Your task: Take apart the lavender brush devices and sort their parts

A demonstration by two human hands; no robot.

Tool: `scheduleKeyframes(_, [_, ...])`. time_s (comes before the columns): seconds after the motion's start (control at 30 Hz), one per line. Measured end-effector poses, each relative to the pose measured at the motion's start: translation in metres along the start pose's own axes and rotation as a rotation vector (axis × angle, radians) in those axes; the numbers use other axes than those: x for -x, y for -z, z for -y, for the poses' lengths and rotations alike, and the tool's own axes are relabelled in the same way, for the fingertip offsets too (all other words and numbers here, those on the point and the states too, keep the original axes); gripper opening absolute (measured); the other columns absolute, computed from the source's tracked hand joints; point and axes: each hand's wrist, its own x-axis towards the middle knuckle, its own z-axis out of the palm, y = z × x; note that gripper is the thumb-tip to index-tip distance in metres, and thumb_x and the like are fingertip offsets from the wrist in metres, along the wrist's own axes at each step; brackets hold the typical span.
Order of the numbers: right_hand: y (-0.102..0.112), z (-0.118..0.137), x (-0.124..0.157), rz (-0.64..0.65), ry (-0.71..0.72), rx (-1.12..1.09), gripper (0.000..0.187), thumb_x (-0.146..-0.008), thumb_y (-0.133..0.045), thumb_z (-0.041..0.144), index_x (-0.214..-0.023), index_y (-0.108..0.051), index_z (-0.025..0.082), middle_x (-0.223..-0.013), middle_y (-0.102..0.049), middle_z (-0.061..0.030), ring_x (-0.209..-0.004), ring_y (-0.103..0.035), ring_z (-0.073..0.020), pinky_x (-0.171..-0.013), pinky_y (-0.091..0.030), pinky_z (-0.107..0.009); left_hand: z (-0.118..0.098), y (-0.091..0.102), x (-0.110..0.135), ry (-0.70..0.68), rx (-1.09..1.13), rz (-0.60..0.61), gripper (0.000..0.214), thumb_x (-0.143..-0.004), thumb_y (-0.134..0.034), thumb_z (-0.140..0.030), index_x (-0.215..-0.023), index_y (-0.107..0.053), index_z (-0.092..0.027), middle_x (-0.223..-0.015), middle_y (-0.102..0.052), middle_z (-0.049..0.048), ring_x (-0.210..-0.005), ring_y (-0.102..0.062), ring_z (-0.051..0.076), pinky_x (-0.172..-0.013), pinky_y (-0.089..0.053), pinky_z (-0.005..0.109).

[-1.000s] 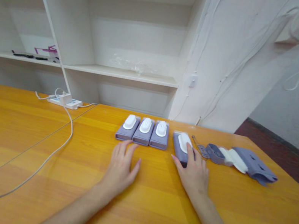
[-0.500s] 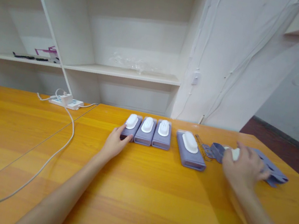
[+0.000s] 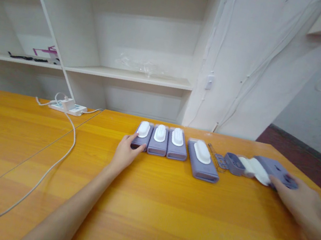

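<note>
Head view, left to right. Power strip (image 3: 66, 107) sits far left on the table (image 3: 161, 219), with its white cable (image 3: 61, 144) trailing toward the near edge, well apart from both hands.

Left hand (image 3: 124, 153) is at the row of three purple-and-white units. Fingertips are on the near-left corner of the leftmost unit (image 3: 142, 135), thumb against its near end. Grip is loose and narrow: touching, not wrapped round anything. That unit lies straight ahead of the hand, long axis running away from the person. Its flank touches the middle unit (image 3: 158, 139), which touches the third unit (image 3: 177, 143).

Fourth unit (image 3: 203, 160) lies apart, just right of the row, long axis skewed so the near end swings right. It's roughly midway between the hands and neither touches it.

Further right, strung out left-to-right and near one another: small metal clips (image 3: 218, 160), purple cap (image 3: 234, 163), white insert (image 3: 255, 170), purple shell (image 3: 275, 171).

Right hand (image 3: 300, 200) is at the shell's right end, fingers stretched out and pointing left along its long axis. Grip is wide, nothing held. Motion blur, so I can't tell whether the fingertips actually touch the shell. Right hand is clearly the nearer one to that cluster.
</note>
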Motion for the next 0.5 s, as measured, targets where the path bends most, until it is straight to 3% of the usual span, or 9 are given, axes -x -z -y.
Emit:
scheduleKeyframes(0.07, [0.010,0.008,0.008,0.161,-0.166,0.036,0.081,-0.068,-0.048,0.074,-0.124,-0.060,0.016,-0.092,-0.058,-0.0210,-0.078,-0.053,-0.0343,-0.057,-0.034,-0.040,-0.004,-0.003,0.000,-0.003,0.002,-0.006,0.052,-0.077,-0.067,-0.042,-0.121,-0.059,-0.014,-0.106,-0.061,0.0109,-0.100,-0.059,0.024,-0.092,-0.045,0.035])
scheduleKeyframes(0.1, [0.016,0.012,0.012,0.170,-0.225,0.045,0.082,-0.069,-0.045,0.076,-0.126,-0.058,0.017,-0.095,-0.058,-0.0209,-0.081,-0.053,-0.0362,-0.058,-0.033,-0.040,-0.006,-0.005,0.001,-0.003,0.003,-0.010,0.052,-0.077,-0.067,-0.042,-0.120,-0.059,-0.015,-0.106,-0.061,0.0107,-0.100,-0.059,0.024,-0.091,-0.045,0.035])
scheduleKeyframes(0.23, [0.036,0.041,0.027,-0.081,-0.284,-0.027,0.076,-0.073,-0.044,0.074,-0.124,-0.061,0.021,-0.089,-0.059,-0.0177,-0.082,-0.053,-0.0374,-0.059,-0.033,-0.041,-0.013,-0.010,0.004,-0.003,0.002,-0.019,0.050,-0.075,-0.069,-0.043,-0.118,-0.061,-0.018,-0.103,-0.062,0.0094,-0.097,-0.060,0.025,-0.089,-0.046,0.036])
scheduleKeyframes(0.37, [0.061,0.102,0.049,-0.403,-0.049,-0.167,0.063,-0.075,-0.056,0.062,-0.123,-0.063,0.021,-0.092,-0.062,-0.0157,-0.091,-0.054,-0.0328,-0.068,-0.039,-0.041,-0.022,0.000,-0.001,0.022,0.004,-0.050,0.041,-0.078,-0.064,-0.048,-0.107,-0.064,-0.019,-0.102,-0.063,0.0100,-0.101,-0.059,0.027,-0.091,-0.044,0.040])
scheduleKeyframes(0.43, [0.075,0.144,0.068,-0.479,0.112,-0.258,0.060,-0.076,-0.060,0.057,-0.120,-0.064,0.016,-0.101,-0.061,-0.0170,-0.098,-0.054,-0.0306,-0.078,-0.042,-0.040,-0.038,0.011,-0.004,0.040,0.031,-0.106,0.041,-0.084,-0.055,-0.053,-0.102,-0.063,-0.017,-0.105,-0.062,0.0120,-0.106,-0.056,0.028,-0.094,-0.041,0.043])
scheduleKeyframes(0.5, [0.086,0.188,0.095,-0.446,0.258,-0.379,0.059,-0.076,-0.064,0.054,-0.119,-0.064,0.015,-0.108,-0.059,-0.0162,-0.103,-0.053,-0.0286,-0.086,-0.042,-0.039,-0.064,0.019,-0.002,0.048,0.177,-0.149,0.045,-0.086,-0.050,-0.058,-0.102,-0.059,-0.016,-0.107,-0.061,0.0120,-0.104,-0.056,0.026,-0.091,-0.043,0.040])
